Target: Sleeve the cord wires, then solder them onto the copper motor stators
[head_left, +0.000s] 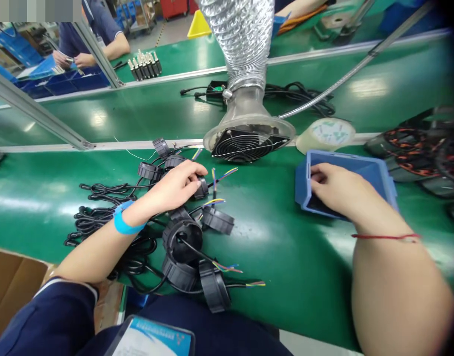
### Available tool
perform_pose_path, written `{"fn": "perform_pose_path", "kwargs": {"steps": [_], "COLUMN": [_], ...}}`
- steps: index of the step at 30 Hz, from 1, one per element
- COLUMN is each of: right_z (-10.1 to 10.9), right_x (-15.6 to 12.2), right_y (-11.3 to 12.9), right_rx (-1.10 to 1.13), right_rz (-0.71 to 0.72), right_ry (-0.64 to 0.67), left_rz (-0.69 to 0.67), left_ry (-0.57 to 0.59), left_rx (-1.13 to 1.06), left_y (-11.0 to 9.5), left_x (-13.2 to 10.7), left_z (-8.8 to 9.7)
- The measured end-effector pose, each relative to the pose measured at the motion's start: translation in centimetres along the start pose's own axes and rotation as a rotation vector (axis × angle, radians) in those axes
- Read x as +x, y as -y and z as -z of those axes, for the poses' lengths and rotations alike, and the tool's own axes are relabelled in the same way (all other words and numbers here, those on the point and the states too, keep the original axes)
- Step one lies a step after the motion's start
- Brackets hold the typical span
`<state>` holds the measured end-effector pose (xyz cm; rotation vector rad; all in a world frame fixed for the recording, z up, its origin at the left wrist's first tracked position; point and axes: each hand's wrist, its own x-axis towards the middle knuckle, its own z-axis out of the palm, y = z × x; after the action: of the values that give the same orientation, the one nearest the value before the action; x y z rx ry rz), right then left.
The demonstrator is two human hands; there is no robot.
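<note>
left hand (177, 185), fingers clamped on a black cap (202, 189) with coloured wire ends, at the far edge of a pile of corded caps (182, 242) on the green belt (286, 257). right hand (333, 190) is inside a blue bin (375, 170), well apart from the pile; fingers curled, and it cannot be told if they hold anything. step in hand, as judged: singling out one cap. lifting it calls for freeing its cord from the tangle.

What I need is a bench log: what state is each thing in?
left hand: closed on black cap.
right hand: inside blue bin, grip hidden.
blue bin: open, resting on belt.
other caps: piled loose, wire ends free.
tape roll: lying flat.
fan: spinning or still, cannot tell.
</note>
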<state>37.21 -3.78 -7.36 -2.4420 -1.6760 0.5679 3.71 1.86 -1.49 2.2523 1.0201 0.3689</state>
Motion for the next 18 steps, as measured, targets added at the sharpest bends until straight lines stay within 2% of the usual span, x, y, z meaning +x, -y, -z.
{"fn": "perform_pose_path", "kwargs": {"steps": [4, 6, 8, 10, 15, 17, 18], "right_z": [0.2, 0.3, 0.3, 0.2, 0.1, 0.2, 0.3], "right_x": [-0.5, -0.6, -0.5, -0.4, -0.1, -0.2, -0.2], "right_y": [0.3, 0.2, 0.0, -0.2, -0.4, -0.7, -0.8], "right_rx": [0.026, 0.046, 0.075, 0.109, 0.260, 0.361, 0.418], "right_rz": [0.014, 0.030, 0.040, 0.040, 0.001, -0.009, -0.013], "right_ry": [-0.038, -0.039, -0.038, -0.045, -0.101, -0.125, -0.145], "left_rz": [-0.182, -0.159, -0.094, -0.091, -0.299, -0.314, -0.294], "left_ry": [0.042, 0.039, 0.008, 0.030, 0.263, 0.264, 0.224], "left_rx": [0.389, 0.448, 0.449, 0.432, 0.191, 0.104, 0.079], "left_y": [-0.8, -1.0, -1.0, -1.1, -1.4, -1.2, -1.1], "left_x": [1.5, 1.6, 1.4, 1.0, 0.0, -0.3, -0.4], "left_z": [-2.1, -2.8, -3.0, -2.7, -1.8, -1.8, -1.9]}}
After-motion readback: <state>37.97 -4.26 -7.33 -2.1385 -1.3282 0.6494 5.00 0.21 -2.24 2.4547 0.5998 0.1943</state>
